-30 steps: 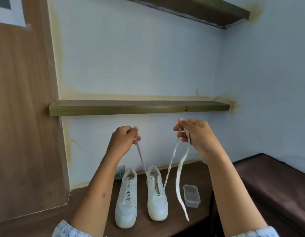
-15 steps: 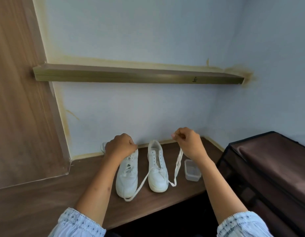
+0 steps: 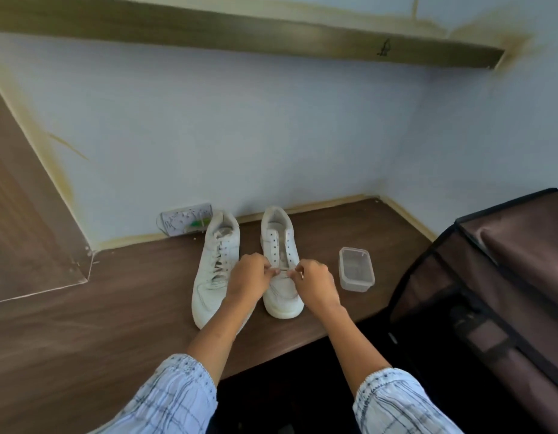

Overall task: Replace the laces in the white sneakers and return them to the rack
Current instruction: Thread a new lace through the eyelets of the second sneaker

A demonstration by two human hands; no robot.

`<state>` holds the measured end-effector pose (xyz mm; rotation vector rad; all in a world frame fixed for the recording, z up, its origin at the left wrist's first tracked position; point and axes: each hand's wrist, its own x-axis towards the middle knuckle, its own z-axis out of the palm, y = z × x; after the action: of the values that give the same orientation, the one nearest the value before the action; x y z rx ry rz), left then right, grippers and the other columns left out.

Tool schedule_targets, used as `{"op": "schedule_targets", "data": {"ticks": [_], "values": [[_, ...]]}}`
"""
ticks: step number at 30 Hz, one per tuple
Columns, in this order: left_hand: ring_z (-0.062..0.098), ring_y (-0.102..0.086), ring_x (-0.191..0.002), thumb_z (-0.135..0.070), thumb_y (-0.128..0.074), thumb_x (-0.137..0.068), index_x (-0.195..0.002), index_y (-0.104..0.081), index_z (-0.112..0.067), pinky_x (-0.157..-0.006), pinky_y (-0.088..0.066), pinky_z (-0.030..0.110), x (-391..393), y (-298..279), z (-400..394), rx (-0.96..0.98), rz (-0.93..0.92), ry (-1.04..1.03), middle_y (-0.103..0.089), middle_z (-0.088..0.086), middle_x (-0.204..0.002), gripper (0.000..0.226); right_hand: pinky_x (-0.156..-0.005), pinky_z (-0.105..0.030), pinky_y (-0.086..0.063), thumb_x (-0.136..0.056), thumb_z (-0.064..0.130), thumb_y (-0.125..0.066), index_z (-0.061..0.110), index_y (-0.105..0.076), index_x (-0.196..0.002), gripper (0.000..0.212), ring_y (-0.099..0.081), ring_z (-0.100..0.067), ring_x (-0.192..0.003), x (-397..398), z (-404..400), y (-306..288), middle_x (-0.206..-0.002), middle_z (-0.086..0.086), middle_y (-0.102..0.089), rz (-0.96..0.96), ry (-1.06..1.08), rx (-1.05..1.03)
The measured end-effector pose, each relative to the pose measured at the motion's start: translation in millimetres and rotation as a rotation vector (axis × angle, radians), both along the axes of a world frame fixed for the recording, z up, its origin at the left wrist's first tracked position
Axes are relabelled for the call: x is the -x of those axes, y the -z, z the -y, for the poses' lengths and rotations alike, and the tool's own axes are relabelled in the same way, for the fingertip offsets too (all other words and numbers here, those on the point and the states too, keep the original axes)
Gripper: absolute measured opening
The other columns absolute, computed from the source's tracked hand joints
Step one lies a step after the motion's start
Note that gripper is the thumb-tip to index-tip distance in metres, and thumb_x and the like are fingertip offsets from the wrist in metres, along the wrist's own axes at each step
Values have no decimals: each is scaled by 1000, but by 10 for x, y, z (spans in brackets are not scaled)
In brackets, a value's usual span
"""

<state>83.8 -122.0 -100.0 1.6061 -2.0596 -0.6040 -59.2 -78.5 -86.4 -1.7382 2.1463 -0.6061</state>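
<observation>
Both hands have come down from mid-air to the right sneaker, which stands on the dark wooden shelf with its heel toward the wall. The left hand and right hand now meet over its lower eyelets, fingers curled and pinching the white lace, which no longer dangles beside the shoe. Just left of that sneaker stands the laced left sneaker, now partly covered by the left forearm. Right of it, apart, sits a clear plastic container.
</observation>
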Motion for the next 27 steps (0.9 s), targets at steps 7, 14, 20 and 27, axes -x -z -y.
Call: {"op": "schedule_targets", "data": {"ticks": [7,14,20,27], "values": [[22,-71,-84,-7,-49,-99,-100,-45,-3,-64,-55,30,-18,247,61,107,-144,-10,-70,12,-95,5,-62,-23,-34,-99,17,-52,5,-62,-91,17,-52,-15,-74,-8,116,256,-92,-8,-65,-40,97,59],[19,-71,-79,-21,-32,-107,-105,-41,-10,-72,-57,30,-126,142,106,-276,-426,-137,-69,5,-89,15,-55,-20,-39,-99,19,-54,3,-62,-93,19,-54,-13,-69,99,162,207,-85,-5,-61,206,71,-34],[10,-40,-55,-30,-46,-104,-91,-65,-10,-57,-44,22,-331,-796,113,-559,-432,-78,-45,-2,-65,31,-52,-24,-37,-98,31,-57,7,-68,-75,34,-37,-11,-46,214,170,-488,-52,4,-43,423,83,-128],[8,-38,-49,-32,-50,-102,-90,-68,-8,-63,-47,25,-582,-2060,-158,-323,-573,5,-40,-5,-59,32,-44,-23,-28,-100,28,-54,6,-63,-73,36,-31,-12,-44,175,-47,-1786,-49,3,-40,705,54,137]]}}
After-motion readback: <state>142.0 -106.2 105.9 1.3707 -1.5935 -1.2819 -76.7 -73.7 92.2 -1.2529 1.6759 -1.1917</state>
